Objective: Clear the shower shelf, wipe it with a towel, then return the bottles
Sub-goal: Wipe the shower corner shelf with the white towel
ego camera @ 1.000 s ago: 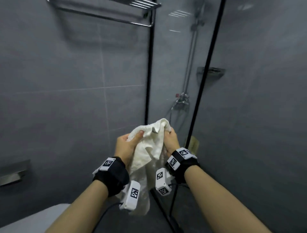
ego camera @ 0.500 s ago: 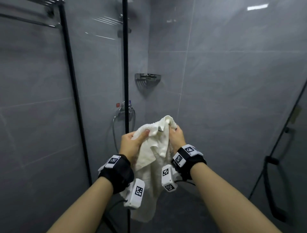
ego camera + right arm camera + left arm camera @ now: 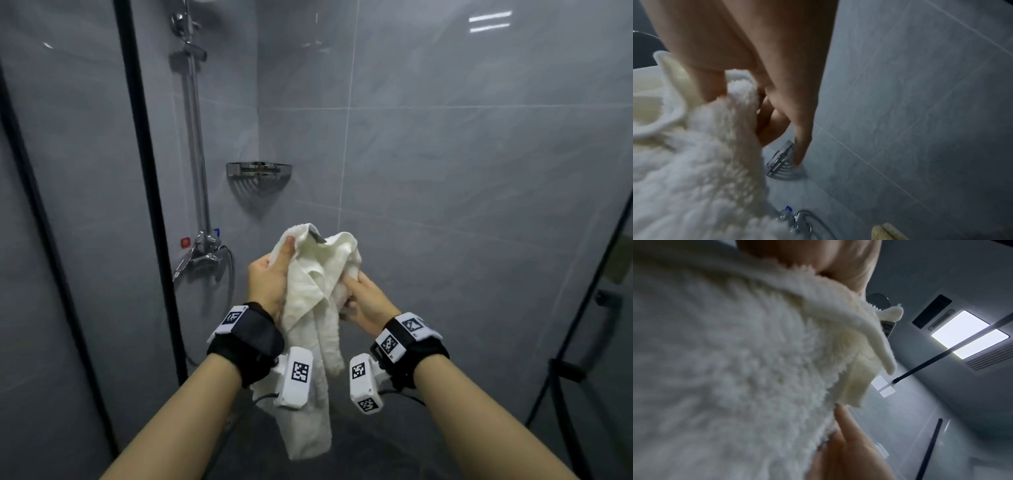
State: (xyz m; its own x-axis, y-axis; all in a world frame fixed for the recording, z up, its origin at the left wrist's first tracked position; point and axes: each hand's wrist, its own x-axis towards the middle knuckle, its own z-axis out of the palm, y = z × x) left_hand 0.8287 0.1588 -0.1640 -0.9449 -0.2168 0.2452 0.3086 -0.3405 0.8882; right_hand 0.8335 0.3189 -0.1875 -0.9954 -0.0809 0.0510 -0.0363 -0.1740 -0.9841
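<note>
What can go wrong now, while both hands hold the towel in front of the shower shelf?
1. The towel hangs low past the wrist cameras; its loose end may trail on the floor.
2. The left hand and right hand hold it bunched, so wiping the shelf may snag cloth on its wires.

Grey tiled walls (image 3: 479,171); black-framed glass screen (image 3: 137,171); chrome shower mixer (image 3: 202,253); ceiling light (image 3: 970,334).
</note>
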